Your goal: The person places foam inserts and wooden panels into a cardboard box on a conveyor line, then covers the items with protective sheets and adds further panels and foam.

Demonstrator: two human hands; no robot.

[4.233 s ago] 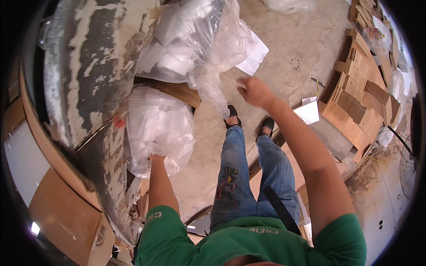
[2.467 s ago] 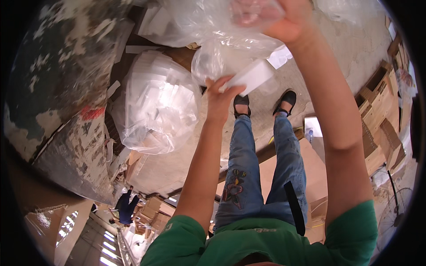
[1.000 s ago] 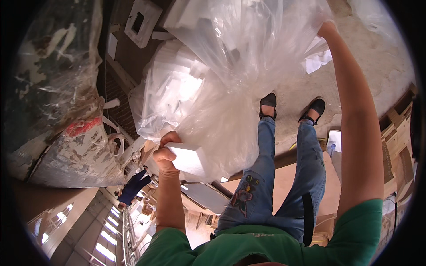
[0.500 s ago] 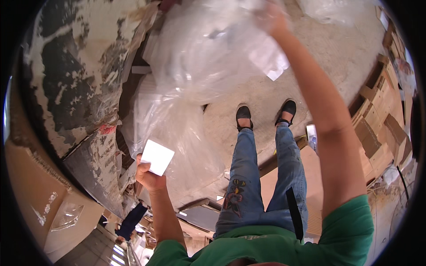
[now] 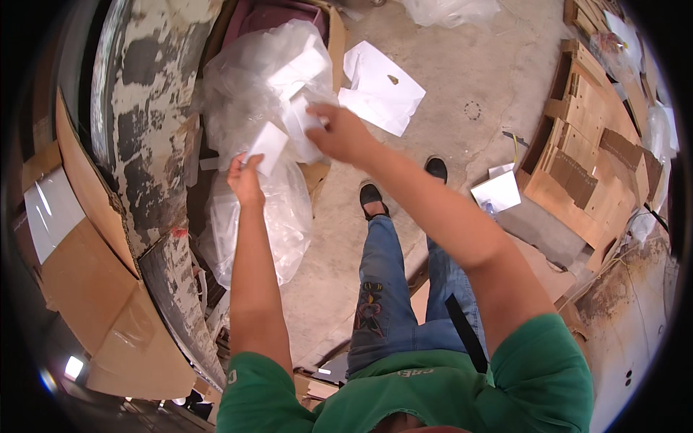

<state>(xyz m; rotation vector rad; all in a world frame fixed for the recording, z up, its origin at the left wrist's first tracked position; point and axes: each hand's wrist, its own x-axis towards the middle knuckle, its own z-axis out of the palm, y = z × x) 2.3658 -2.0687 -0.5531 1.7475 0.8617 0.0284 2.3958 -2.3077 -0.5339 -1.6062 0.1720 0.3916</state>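
Note:
In my left hand point(image 5: 247, 177) is a flat white rectangular piece point(image 5: 270, 146), like a small box, pinched between thumb and fingers. To its right my right hand point(image 5: 341, 133), a little blurred, has its thumb and fingers closed at the edge of a whitish, see-through plastic piece point(image 5: 300, 128). Both hands are over a big clear plastic bag point(image 5: 238, 79), bunched up, with another white piece point(image 5: 299, 68) on or in its upper part. More clear plastic point(image 5: 278, 224) hangs below my left hand.
A carton point(image 5: 336, 43) with a purplish inside stands behind the bag. White sheets point(image 5: 382, 86) lie on the concrete floor beside it. A peeling, paint-worn surface point(image 5: 155, 94) and cardboard point(image 5: 94, 281) line the left; stacked brown cartons point(image 5: 577, 159) stand at right.
My right hand has come down and left from the upper right, letting go of the spread plastic, to beside my left hand. My left hand has moved up with the white piece. The plastic has sunk together.

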